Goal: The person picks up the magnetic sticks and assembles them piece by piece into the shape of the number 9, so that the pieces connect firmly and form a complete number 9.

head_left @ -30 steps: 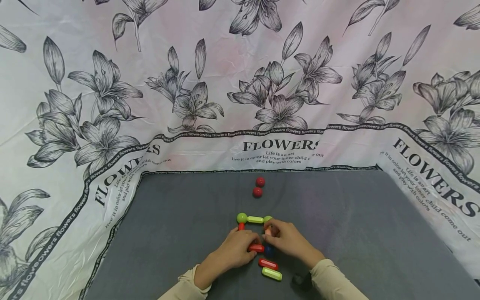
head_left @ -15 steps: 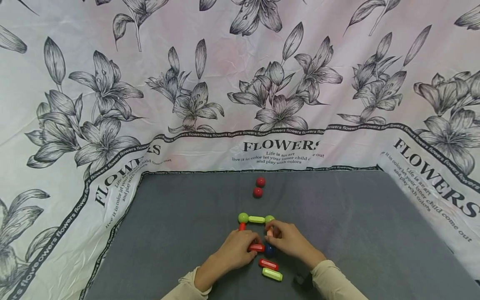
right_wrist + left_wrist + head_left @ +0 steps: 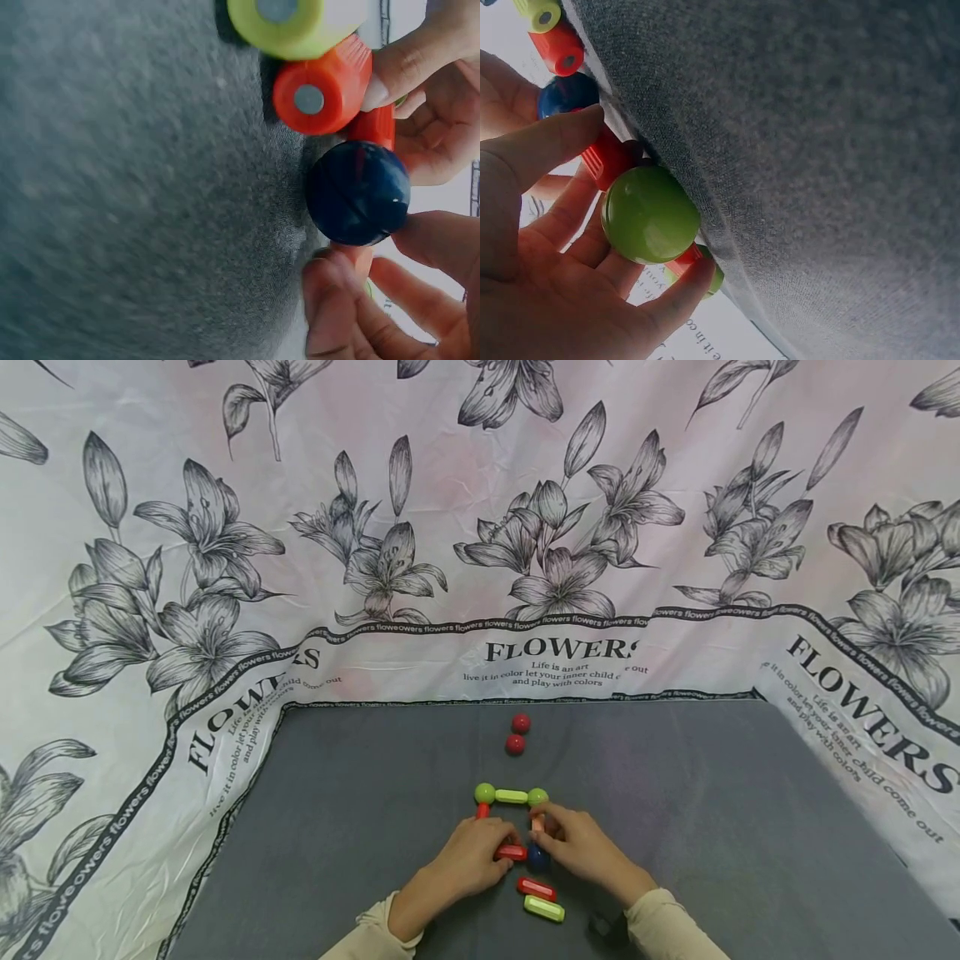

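A four-sided frame of magnetic rods and balls lies on the grey cloth. My left hand (image 3: 474, 858) pinches the near red magnetic rod (image 3: 512, 852), its fingers around a green ball (image 3: 649, 214) that the hand hides in the head view. That rod meets a dark blue ball (image 3: 537, 857). On the other side, my right hand (image 3: 581, 843) pinches the orange rod (image 3: 537, 827) running from the blue ball to the far right green ball (image 3: 537, 796). A light green rod (image 3: 512, 797) joins this to the far left green ball (image 3: 485, 793); another red rod (image 3: 482, 811) leads towards my left hand.
A loose red rod (image 3: 536, 888) and a yellow-green rod (image 3: 543, 908) lie side by side, nearer than the frame. Two red balls (image 3: 517, 734) sit towards the back. A dark object (image 3: 603, 931) lies by the right sleeve. Flower-printed cloth (image 3: 420, 668) borders the grey surface.
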`<state>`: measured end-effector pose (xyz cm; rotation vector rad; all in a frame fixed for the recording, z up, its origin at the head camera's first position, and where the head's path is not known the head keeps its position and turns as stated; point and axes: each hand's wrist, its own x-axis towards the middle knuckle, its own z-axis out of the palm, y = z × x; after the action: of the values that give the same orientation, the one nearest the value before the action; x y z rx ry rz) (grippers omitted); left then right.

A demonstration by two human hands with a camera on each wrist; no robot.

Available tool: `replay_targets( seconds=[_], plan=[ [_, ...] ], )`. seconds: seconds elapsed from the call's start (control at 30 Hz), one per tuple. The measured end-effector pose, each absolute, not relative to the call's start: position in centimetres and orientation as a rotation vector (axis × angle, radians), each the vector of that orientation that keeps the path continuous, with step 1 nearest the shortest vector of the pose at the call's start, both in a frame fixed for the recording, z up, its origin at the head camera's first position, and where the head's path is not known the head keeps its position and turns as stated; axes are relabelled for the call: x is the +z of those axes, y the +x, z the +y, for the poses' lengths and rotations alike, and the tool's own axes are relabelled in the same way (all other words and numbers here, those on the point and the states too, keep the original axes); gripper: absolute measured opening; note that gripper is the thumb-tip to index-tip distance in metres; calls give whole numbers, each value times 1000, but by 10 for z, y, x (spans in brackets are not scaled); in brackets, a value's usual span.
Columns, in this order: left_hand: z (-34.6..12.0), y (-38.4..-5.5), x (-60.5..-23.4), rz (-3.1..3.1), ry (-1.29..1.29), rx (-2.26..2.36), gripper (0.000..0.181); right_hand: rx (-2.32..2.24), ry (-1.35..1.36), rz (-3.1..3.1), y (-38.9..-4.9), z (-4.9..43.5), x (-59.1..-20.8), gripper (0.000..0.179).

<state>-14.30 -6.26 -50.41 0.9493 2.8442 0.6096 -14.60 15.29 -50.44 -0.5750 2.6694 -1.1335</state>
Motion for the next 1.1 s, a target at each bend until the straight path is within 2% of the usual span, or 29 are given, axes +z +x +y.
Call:
replay_targets(
  seconds=[0.13, 0.4, 0.6, 0.83, 1.1],
  plan=[
    [-64, -144, -504, 2861, 937, 595, 18, -1235, -487, 2710, -135, 157, -506, 35],
    [-64, -145, -505, 2870, 902, 584, 17, -1650, -160, 2676, -104, 166, -503, 22],
    [-63, -146, -507, 2868, 894, 615, 18, -1644, -48, 2612, -90, 171, -507, 25],
    [-65, -146, -508, 2879, 844, 630, 17, -1445, -201, 2597, -85, 172, -521, 33],
    [-65, -147, -504, 2877, 817, 623, 17, -1423, -420, 2573, -83, 170, -525, 24]
  ],
)
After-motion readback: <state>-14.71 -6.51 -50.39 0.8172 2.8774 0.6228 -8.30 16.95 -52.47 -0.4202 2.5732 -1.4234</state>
